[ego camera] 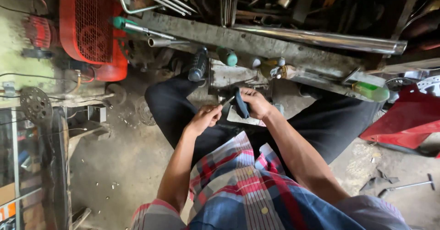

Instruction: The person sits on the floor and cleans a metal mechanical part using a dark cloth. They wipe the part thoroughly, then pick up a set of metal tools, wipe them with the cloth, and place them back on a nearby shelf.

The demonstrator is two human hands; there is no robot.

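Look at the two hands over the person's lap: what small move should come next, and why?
Probably press the thin metal tool a little further into the dark blue-grey part. The left hand holds the tool with its tip at the part's edge, while the right hand grips the part. Whether the tip has gone in is too small to tell.

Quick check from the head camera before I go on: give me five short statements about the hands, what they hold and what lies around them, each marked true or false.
1. The left hand holds a thin metal tool. True.
2. The right hand is empty. False: it grips a dark blue part.
3. A red compressor stands at the upper left. True.
4. The long chrome pipe lies on the floor by the feet. False: it rests on the cluttered bench at the top.
5. A hammer lies on the floor at the lower right. True.
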